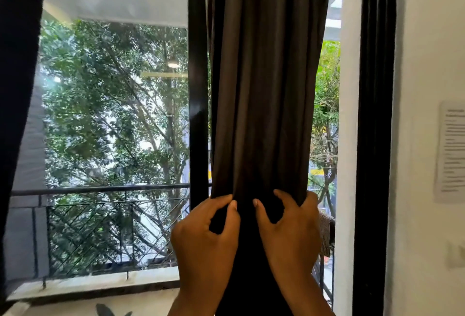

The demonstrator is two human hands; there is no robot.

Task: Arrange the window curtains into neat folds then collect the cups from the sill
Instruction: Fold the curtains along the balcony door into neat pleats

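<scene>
A dark grey curtain (261, 84) hangs bunched in long vertical folds in front of the window's right half. My left hand (203, 237) pinches the curtain's left folds between thumb and fingers at about sill height. Beside it, my right hand (289, 230) grips the folds on the right, with its fingers curled around the cloth. A second dark curtain (15, 89) hangs along the far left edge. The pale sill (95, 283) runs along the bottom left. No cups are in view.
A black window frame post (197, 89) stands just left of the held curtain, and another black frame (375, 139) rises on the right. Outside are a metal railing (100, 190) and trees. A printed paper (451, 152) hangs on the white wall at right.
</scene>
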